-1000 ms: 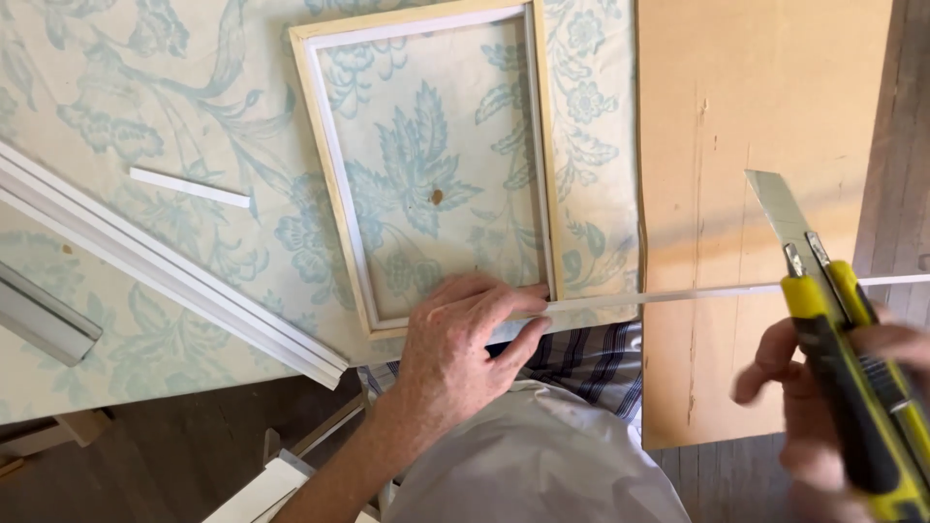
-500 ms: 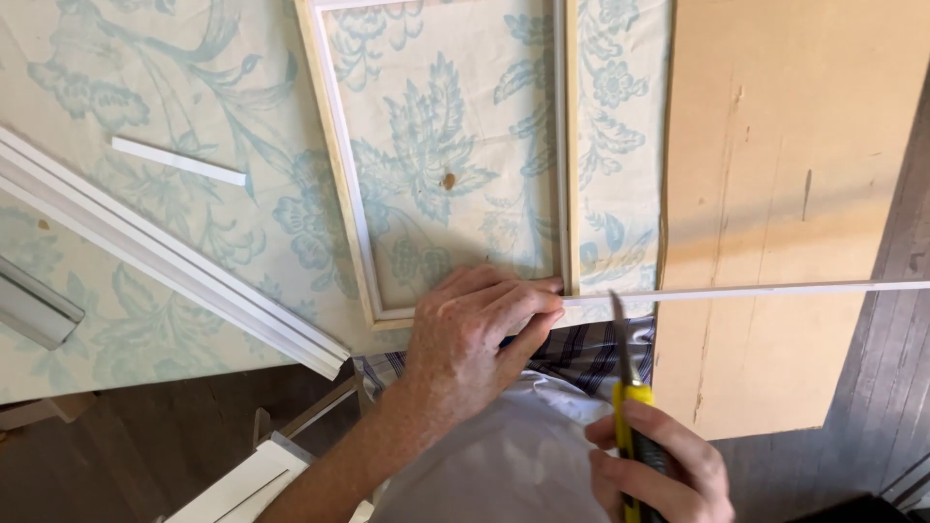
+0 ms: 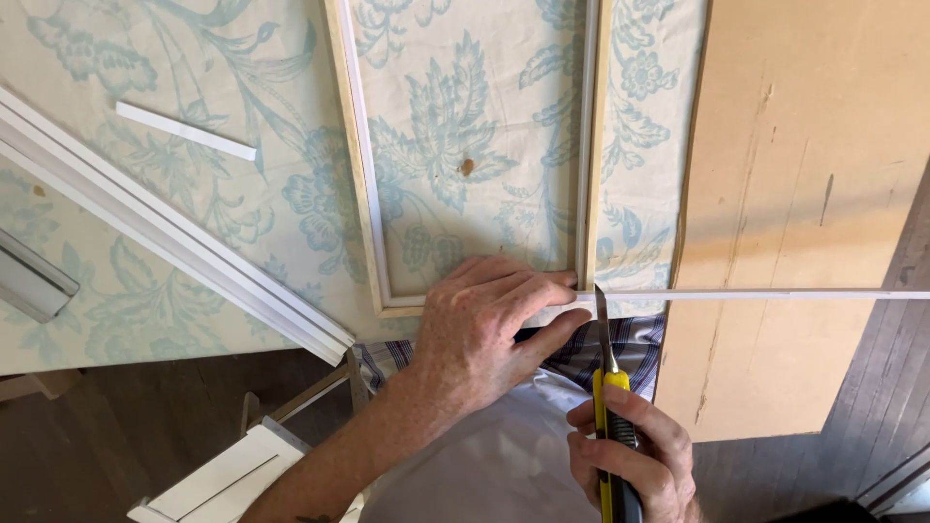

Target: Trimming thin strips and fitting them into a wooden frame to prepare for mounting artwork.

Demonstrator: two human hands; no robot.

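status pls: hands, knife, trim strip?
Left hand pressing thin white strip onto wooden frame corner. Right hand gripping yellow utility knife, blade tip at the strip beside left fingertips. Nothing else near the cut line.

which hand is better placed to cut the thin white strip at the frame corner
Right. The right hand grips the yellow utility knife, its blade tip at the thin white strip beside the wooden frame. The left hand lies flat, pinning the strip.

A home workshop corner: a tabletop point(image 3: 145, 320) covered with pale blue floral cloth carries a thin wooden frame point(image 3: 360, 194), long white moulding strips point(image 3: 165, 232) and a brown hardboard sheet point(image 3: 804, 194), above dark wooden floorboards point(image 3: 116, 436).
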